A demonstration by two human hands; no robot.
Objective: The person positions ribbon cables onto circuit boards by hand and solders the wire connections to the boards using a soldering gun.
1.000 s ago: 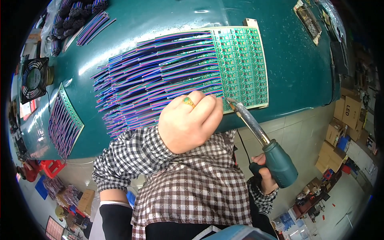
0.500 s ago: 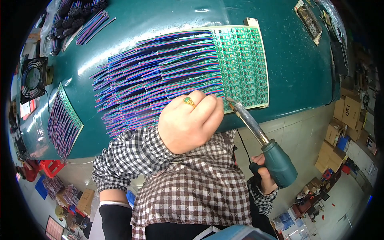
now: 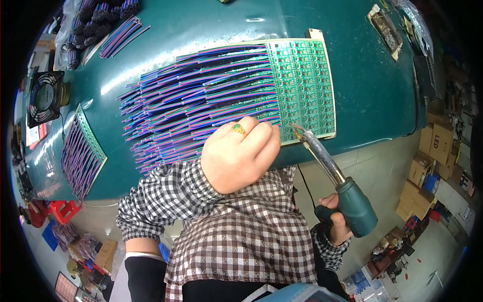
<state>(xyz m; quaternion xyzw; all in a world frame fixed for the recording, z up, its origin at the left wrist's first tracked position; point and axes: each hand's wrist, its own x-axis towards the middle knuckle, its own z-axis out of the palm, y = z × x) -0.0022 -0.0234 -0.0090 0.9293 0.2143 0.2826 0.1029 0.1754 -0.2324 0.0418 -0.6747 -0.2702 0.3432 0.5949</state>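
A large green circuit board panel (image 3: pixel 304 90) lies on the table, with many rows of small parts. Rows of multicoloured wires (image 3: pixel 201 90) run leftward from it. My left hand (image 3: pixel 241 153), with a green-stoned ring, rests over the wires at the panel's near edge. Its fingers are curled together; the fingertips and anything in them are hidden. My right hand (image 3: pixel 338 221) is closed around the dark green handle of a soldering gun (image 3: pixel 327 163). The gun's tip is over the near part of the panel, just right of my left fingers; whether it touches is unclear.
On the green table (image 3: pixel 372 100), a smaller wired board (image 3: pixel 83 151) and a black fan (image 3: pixel 45 98) sit at left. Wire bundles (image 3: pixel 95 22) lie far left, and a blackened tray (image 3: pixel 386 31) far right. Cardboard boxes (image 3: pixel 435 143) stand beyond the table's right side.
The soldering gun has shifted slightly right, its tip now a little farther from my left fingers. My left hand stays curled at nearly the same place. The whole view has shifted slightly.
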